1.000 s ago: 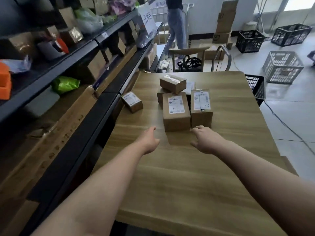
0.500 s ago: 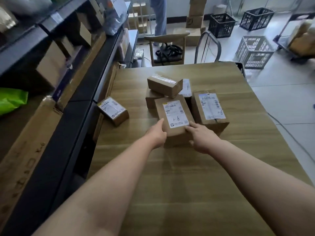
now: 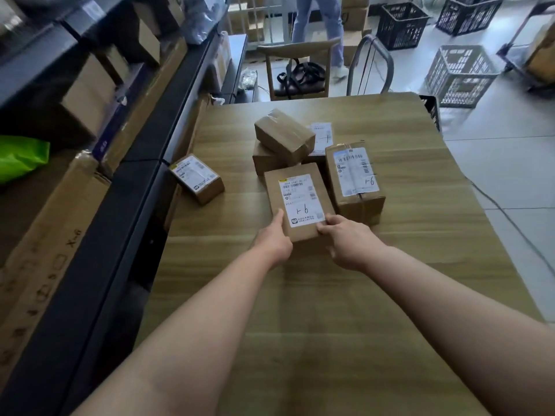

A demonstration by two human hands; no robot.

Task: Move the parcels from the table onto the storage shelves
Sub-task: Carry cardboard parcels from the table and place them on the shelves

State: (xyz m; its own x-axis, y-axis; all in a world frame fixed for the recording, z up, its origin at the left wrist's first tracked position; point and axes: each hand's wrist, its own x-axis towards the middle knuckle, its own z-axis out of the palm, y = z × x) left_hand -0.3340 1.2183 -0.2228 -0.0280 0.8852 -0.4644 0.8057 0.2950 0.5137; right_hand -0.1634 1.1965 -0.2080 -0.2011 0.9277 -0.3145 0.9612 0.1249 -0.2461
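Note:
Several brown cardboard parcels with white labels lie on the wooden table (image 3: 390,265). The nearest parcel (image 3: 295,193) is tilted, its near end raised. My left hand (image 3: 274,240) grips its near left corner, thumb along the side. My right hand (image 3: 345,238) grips its near right corner, fingertips on the label. A taller parcel (image 3: 354,178) stands just right of it. Behind, one taped parcel (image 3: 283,135) rests on another box (image 3: 265,162). A small parcel (image 3: 196,178) lies alone at the table's left edge, beside the dark storage shelves (image 3: 99,241).
The shelves on the left hold cardboard boxes (image 3: 87,97) and a green bag (image 3: 21,157). Beyond the table stand a wooden chair (image 3: 297,70), a metal trolley handle (image 3: 371,61), plastic crates (image 3: 459,73) and a person's legs (image 3: 315,22).
Both hands reached forward from the bare table to the nearest parcel and took hold of its near corners. Its near end has lifted a little, and the view has dipped closer.

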